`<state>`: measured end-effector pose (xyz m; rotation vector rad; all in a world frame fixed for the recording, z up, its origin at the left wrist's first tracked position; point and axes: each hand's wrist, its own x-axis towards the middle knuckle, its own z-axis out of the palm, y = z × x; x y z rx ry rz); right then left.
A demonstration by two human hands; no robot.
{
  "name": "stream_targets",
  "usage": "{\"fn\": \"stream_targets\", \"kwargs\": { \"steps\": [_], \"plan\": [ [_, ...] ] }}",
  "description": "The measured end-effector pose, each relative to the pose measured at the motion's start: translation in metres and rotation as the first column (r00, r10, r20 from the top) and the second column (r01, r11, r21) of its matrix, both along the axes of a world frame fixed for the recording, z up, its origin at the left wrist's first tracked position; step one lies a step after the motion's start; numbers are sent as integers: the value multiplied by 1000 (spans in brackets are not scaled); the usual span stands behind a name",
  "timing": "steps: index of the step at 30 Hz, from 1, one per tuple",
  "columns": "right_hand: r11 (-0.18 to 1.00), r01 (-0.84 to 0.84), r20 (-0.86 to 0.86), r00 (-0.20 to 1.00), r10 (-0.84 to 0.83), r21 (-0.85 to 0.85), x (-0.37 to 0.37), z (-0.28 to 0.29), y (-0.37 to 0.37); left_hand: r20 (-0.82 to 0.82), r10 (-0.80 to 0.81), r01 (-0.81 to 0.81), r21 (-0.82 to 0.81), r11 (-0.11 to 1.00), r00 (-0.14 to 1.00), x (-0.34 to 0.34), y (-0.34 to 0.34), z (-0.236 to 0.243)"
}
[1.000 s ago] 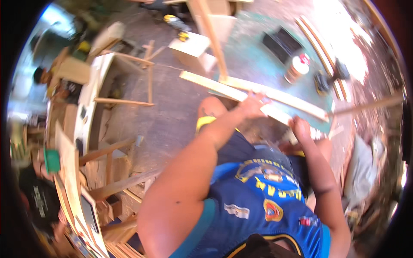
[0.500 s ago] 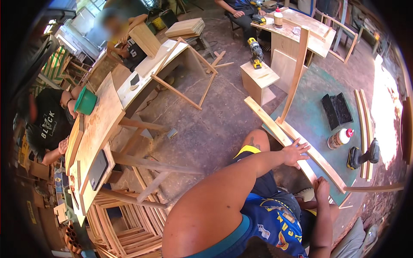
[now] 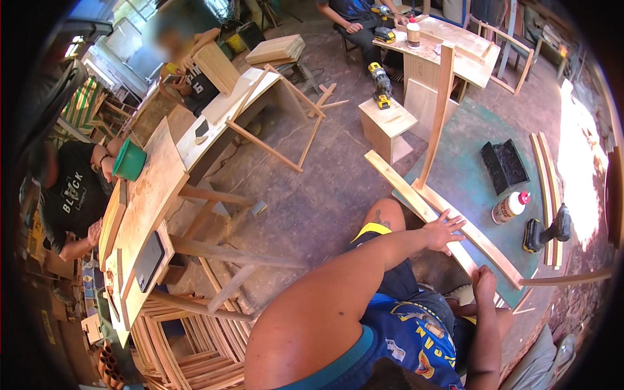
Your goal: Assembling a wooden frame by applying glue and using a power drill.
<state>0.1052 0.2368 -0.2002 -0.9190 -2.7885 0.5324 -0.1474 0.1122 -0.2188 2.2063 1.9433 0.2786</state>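
A pale wooden slat (image 3: 398, 177) lies slantwise over the near edge of a green work surface (image 3: 473, 140). My left hand (image 3: 444, 233) rests on it, fingers spread, the fingertips reaching toward the rail alongside. That rail (image 3: 478, 235) belongs to a wooden frame, with one long leg (image 3: 438, 117) rising at its far end and another leg (image 3: 567, 279) extending right from its near end. At the slat's near end my right hand (image 3: 483, 285) is closed, knuckles up; whatever its fingers hold is hidden.
On the green surface stand a black open box (image 3: 505, 167), a glue bottle (image 3: 511, 208) and a cordless drill (image 3: 547, 233) by two strips (image 3: 545, 195). Another drill (image 3: 379, 86) sits on a wooden box (image 3: 388, 123). Co-workers sit at benches (image 3: 153, 172) left and beyond; stacked frames (image 3: 195, 344) lie lower left.
The view has shifted slightly. My hands stay in nearly the same place on the slat. At the back left, a co-worker's hand now shows a phone-like object.
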Motion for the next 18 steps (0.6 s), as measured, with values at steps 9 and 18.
{"fn": "stream_targets", "kwargs": {
  "steps": [9, 18],
  "plan": [
    [973, 20, -115, 992, -47, -229, 7, 3, 8, 24, 10, -9, -47, 999, 1000, 1, 2, 7],
    [928, -9, -248, 965, -90, -371, 15, -16, 10, 21, -60, 60, 7, 998, 998, 42, 2, 7]
  ]
}}
